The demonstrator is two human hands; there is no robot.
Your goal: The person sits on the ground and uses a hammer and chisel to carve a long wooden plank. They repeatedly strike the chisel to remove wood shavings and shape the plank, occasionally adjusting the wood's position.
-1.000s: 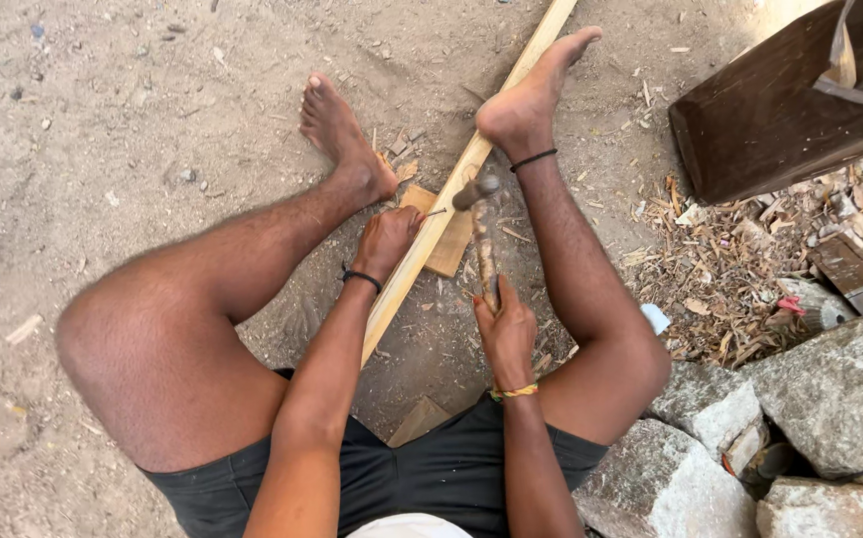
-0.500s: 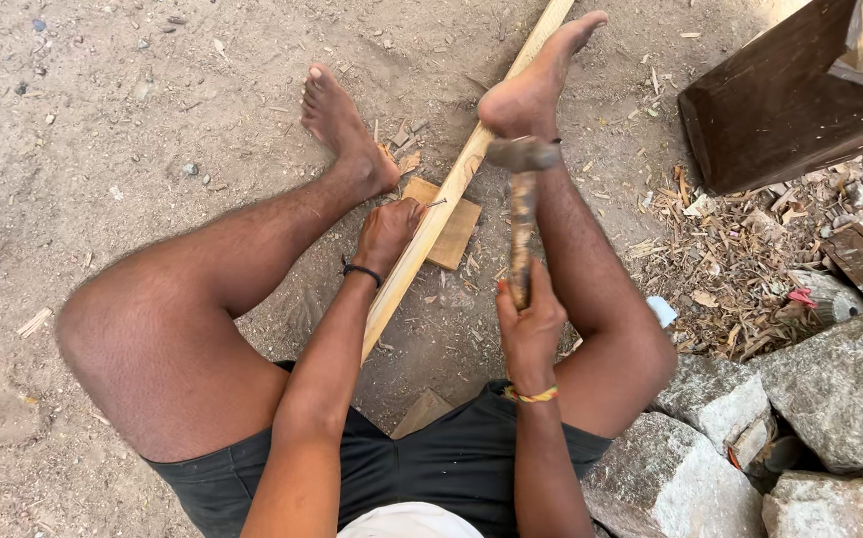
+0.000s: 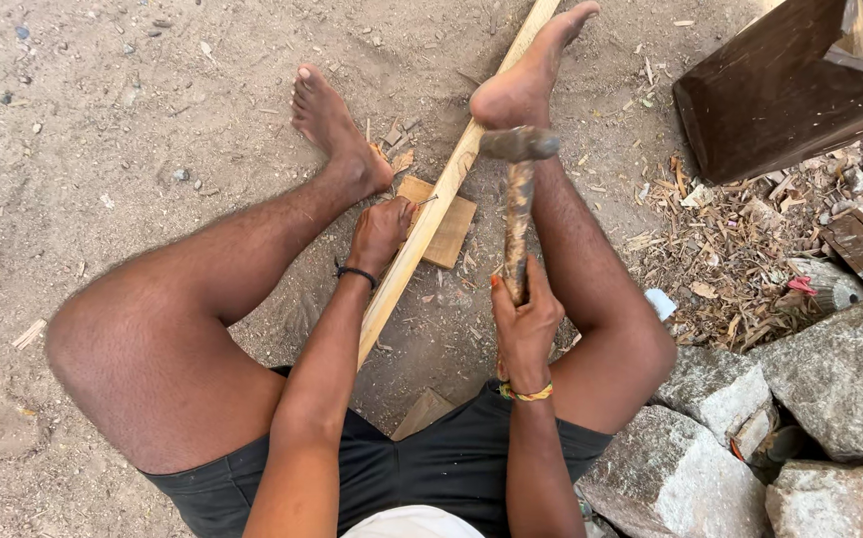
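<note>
- Person sits on bare ground (image 3: 152,120), legs spread, feet bare.
- Left hand (image 3: 380,234): fingers clamped on a long pale stick (image 3: 431,214), pinning it down near a nail.
- Stick lies diagonally across a small wood block (image 3: 448,231), between the feet.
- Right hand (image 3: 526,319): fingers wrapped tight around the handle of a hammer (image 3: 518,199), head raised above the stick, near the right heel.
- Rocks (image 3: 850,369) and wood chips (image 3: 740,229) to the right; dark wooden box (image 3: 780,90) beyond.
</note>
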